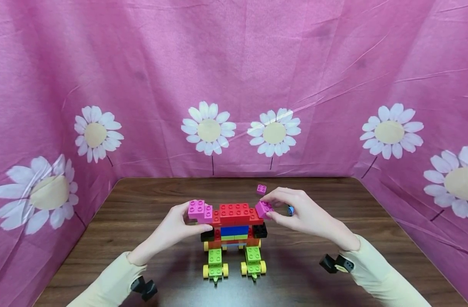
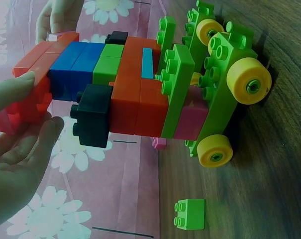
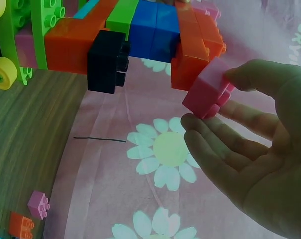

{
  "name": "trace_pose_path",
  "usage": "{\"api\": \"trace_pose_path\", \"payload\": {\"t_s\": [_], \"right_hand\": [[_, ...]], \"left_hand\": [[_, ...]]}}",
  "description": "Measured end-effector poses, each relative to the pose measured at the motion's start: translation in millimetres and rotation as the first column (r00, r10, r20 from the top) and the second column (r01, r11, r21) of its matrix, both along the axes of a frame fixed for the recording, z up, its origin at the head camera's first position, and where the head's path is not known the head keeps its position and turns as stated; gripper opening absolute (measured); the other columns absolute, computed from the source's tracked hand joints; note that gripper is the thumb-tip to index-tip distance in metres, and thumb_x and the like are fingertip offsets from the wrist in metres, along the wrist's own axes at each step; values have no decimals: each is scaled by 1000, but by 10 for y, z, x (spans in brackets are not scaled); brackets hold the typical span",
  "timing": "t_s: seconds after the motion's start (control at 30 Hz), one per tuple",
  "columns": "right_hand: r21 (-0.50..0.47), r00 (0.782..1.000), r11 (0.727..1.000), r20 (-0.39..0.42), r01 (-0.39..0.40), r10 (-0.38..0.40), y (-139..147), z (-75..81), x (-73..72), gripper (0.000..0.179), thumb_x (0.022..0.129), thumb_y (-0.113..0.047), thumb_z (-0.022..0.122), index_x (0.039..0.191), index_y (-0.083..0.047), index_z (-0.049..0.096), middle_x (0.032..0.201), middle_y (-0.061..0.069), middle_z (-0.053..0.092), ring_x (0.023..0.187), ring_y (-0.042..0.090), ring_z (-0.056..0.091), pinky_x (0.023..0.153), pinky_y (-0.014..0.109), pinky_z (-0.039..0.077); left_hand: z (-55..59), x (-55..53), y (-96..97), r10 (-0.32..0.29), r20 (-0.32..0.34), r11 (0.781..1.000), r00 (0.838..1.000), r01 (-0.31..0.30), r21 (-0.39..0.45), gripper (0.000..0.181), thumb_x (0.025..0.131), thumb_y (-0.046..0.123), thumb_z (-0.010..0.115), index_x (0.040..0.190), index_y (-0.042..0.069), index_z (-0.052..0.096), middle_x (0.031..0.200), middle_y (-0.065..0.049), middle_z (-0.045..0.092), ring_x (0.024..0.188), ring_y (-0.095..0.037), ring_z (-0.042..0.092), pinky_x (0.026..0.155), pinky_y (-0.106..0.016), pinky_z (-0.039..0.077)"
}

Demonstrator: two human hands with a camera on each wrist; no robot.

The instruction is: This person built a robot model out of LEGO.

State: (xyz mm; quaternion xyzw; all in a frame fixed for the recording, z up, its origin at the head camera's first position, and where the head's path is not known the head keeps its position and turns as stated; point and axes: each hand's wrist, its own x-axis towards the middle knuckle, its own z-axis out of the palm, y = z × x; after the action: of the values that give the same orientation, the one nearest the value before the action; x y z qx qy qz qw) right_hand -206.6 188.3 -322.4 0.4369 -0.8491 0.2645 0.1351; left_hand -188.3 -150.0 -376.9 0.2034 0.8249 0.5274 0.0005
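Observation:
A figure of building bricks stands upright on the table, on lime-green wheeled bases (image 1: 215,269) with yellow wheels. Blue bricks (image 1: 234,231) and black bricks (image 3: 101,62) sit in its middle, under a red top row (image 1: 234,212). My left hand (image 1: 178,224) grips the left end of that row, thumb in front and fingers behind, with stepped pink bricks (image 1: 197,209) on top there. Between thumb and fingers, my right hand (image 1: 300,211) pinches a pink brick (image 3: 208,87). That brick is tilted, close against the right end of the red row.
Behind the figure a loose pink brick (image 1: 261,189) lies on the wooden table (image 1: 149,196). A small blue piece (image 1: 290,210) shows partly behind my right hand. A green brick (image 2: 191,214) and an orange brick (image 3: 21,225) also lie loose. A pink daisy-print cloth (image 1: 234,76) hangs around the table.

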Motion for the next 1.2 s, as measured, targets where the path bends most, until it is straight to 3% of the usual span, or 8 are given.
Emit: {"api": "trace_pose_path", "payload": {"t_s": [0.27, 0.5, 0.7, 0.97, 1.2], "right_hand": [[16, 999, 1000, -32, -26, 26, -17, -6, -19, 29, 88, -15, 74, 116, -18, 68, 107, -8, 74, 94, 4, 70, 82, 28, 58], [32, 999, 999, -49, -15, 16, -39, 41, -15, 29, 86, -19, 77, 114, -20, 69, 106, -14, 73, 96, 0, 67, 83, 22, 55], [20, 994, 999, -96, -44, 46, -64, 57, -28, 27, 85, -15, 77, 112, -16, 72, 102, -10, 73, 89, 2, 65, 78, 18, 52], [19, 996, 999, -74, -51, 52, -65, 65, -22, 28, 85, -12, 75, 113, -14, 72, 104, -8, 72, 87, 2, 62, 74, 15, 50], [19, 997, 999, -49, -51, 52, -71, 54, -17, 30, 85, -15, 77, 114, -17, 72, 104, -8, 71, 87, 2, 60, 73, 16, 49]], "left_hand": [[3, -2, -8, -11, -20, 1000, 1000, 11, -4, 44, 80, 27, 83, 116, 11, 66, 109, -4, 73, 97, -10, 67, 88, -30, 57], [6, -4, -15, -15, -10, 1000, 1000, 15, 6, 45, 80, 28, 83, 117, 12, 65, 109, -5, 73, 97, -11, 67, 89, -35, 57], [15, -6, -8, -9, -4, 1000, 1000, 9, 4, 46, 79, 27, 84, 118, 11, 65, 110, -5, 73, 97, -12, 67, 88, -29, 57], [10, -5, 2, -8, -1, 1000, 1000, 9, 15, 46, 79, 25, 84, 117, 9, 65, 108, -7, 73, 95, -10, 67, 85, -24, 56], [4, 6, -3, -5, -1, 1000, 1000, 5, 16, 46, 79, 26, 84, 117, 10, 65, 109, -6, 73, 95, -11, 67, 87, -32, 57]]}}
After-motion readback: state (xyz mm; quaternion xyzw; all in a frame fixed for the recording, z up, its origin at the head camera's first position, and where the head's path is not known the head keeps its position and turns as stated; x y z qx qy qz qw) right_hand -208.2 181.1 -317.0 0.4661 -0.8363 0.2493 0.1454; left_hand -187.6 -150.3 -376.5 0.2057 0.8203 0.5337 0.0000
